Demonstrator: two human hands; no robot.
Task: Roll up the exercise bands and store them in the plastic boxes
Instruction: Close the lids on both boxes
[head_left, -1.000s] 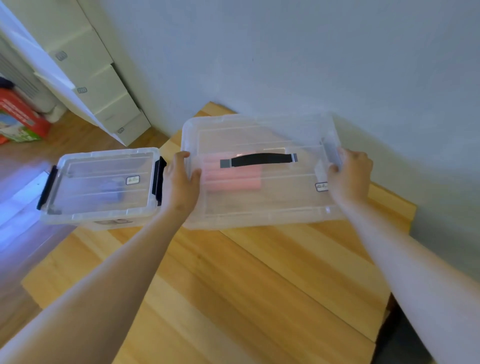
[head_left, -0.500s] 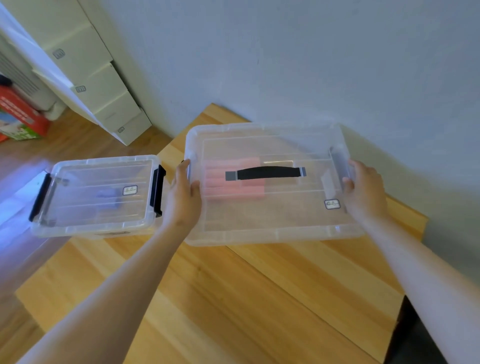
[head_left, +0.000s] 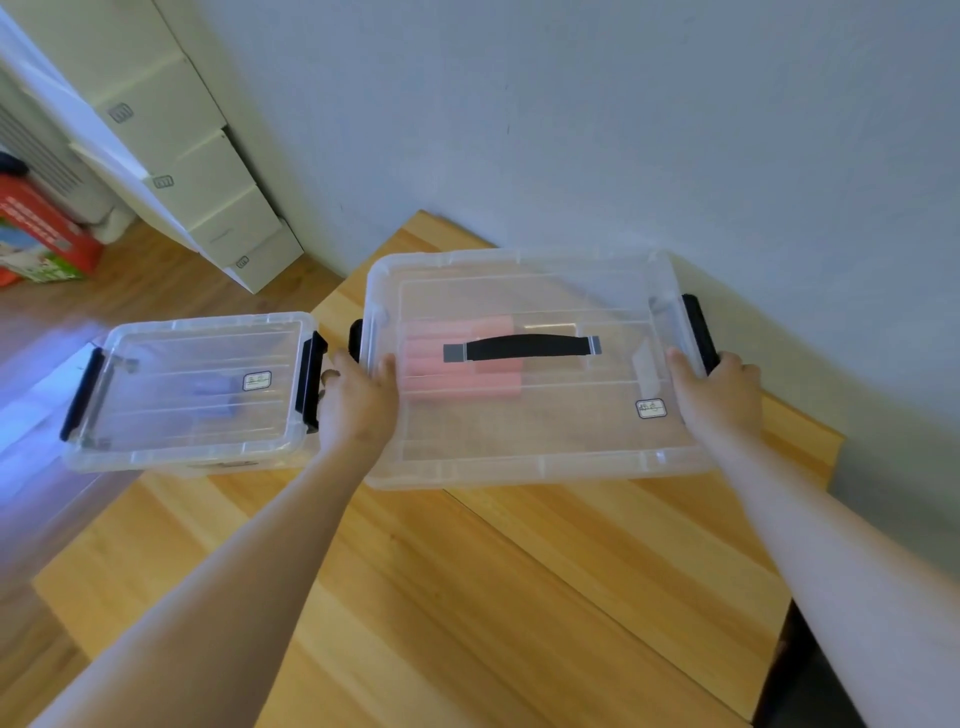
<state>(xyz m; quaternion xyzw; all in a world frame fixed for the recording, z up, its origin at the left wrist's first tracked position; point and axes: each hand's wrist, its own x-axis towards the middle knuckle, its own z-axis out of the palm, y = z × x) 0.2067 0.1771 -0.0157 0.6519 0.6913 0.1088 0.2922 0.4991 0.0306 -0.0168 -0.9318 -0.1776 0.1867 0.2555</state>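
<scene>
Both hands clamp the big clear box, one at each short end. Left hand: thumb hooked over the lid edge, fingers wrapped down the end wall by the left latch. Right hand: thumb on the lid, fingers curled over the right latch. Cannot tell whether either latch is snapped home. Lid is on, black carry handle lying flat along its middle. Pink rolled bands lie stacked inside, under the handle's left half, so nearer the left hand. Their long axis runs the same way as the box's, left to right across the view, straight from one hand to the other. Judgement: storing is done for this box. What remains is pressing the latches down, which each hand can do where it is. Small box stands just left of the left hand, lid on, both black latches down, a bluish roll dim inside. It seems to overhang the table's left edge. Table is pale wood planking, pushed against a grey wall. Beyond to the left are stacked pale cartons, a red package and wood floor.
</scene>
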